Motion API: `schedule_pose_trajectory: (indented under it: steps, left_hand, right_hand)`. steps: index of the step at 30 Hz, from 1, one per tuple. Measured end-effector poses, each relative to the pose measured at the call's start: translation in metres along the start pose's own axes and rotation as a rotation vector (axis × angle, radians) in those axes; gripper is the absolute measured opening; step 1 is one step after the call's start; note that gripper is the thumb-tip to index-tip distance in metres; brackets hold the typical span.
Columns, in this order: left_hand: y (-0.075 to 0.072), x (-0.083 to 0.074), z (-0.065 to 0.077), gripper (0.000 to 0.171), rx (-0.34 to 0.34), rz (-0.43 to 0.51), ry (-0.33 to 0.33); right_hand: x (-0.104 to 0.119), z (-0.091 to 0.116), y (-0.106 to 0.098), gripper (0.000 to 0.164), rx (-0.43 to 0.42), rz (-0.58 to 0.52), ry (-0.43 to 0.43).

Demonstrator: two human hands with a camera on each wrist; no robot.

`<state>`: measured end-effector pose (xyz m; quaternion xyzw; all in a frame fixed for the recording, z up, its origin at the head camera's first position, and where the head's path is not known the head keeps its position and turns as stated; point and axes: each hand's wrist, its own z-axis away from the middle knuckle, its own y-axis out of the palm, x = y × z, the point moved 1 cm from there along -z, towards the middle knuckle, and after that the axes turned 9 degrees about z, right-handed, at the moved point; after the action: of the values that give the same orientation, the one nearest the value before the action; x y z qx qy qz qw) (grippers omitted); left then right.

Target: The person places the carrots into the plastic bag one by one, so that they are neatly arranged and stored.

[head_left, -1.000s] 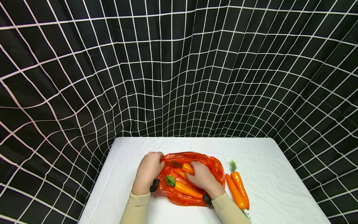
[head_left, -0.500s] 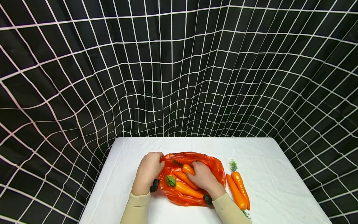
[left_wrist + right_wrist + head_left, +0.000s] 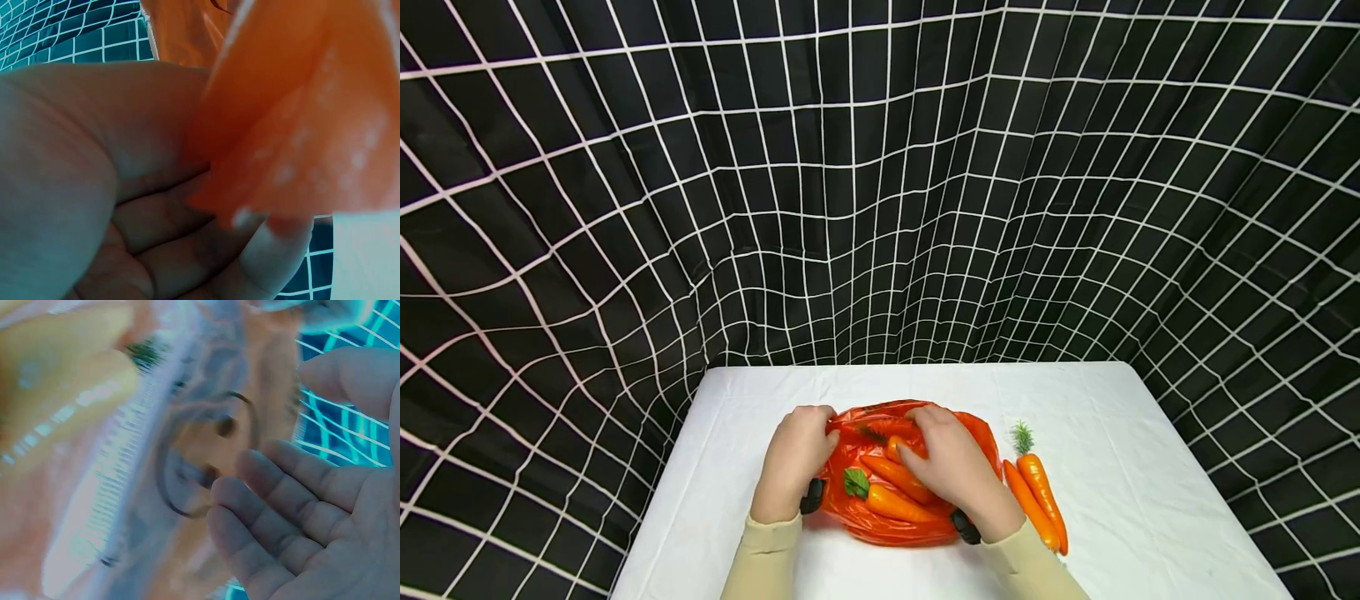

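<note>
At six o'clock in the head view, on the white table [image 3: 1097, 450], see an open orange bag [image 3: 891, 532] with carrots [image 3: 898, 506] inside; at three to four o'clock from it, two loose carrots [image 3: 1049, 504]. Could sag shut over its contents after any slip of the left hand [image 3: 797, 454] at nine o'clock; could also tear under a hard tug. At the left wrist, see bag film pinched narrowly, thumb against fingers. At the right wrist, see the right hand [image 3: 306, 519] spread wide, holding nothing, fingertips at four o'clock of a printed face [image 3: 206, 455]; cannot tell whether touching it.
</note>
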<state>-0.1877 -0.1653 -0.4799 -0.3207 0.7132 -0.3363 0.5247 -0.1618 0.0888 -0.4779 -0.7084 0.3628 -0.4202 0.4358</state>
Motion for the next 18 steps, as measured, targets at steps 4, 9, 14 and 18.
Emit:
schedule_pose_trajectory:
  steps: [4, 9, 14, 18]
  left_hand:
    - [0.0, -0.001, 0.0, 0.007, 0.007, 0.001, -0.011]
    - [0.0, -0.001, 0.001, 0.007, 0.011, 0.004, -0.015]
    - [-0.001, -0.001, 0.001, 0.006, 0.008, 0.004, -0.007]
    - [-0.001, -0.001, 0.0, 0.007, 0.001, 0.003, 0.006]
  right_hand:
    - [-0.002, 0.002, -0.022, 0.049, -0.06, -0.012, -0.001]
    - [-0.014, 0.005, -0.043, 0.047, -0.135, -0.011, 0.013]
    - [-0.038, 0.012, -0.059, 0.05, -0.184, -0.017, 0.079]
    - [-0.061, 0.02, -0.066, 0.053, -0.198, -0.012, 0.155]
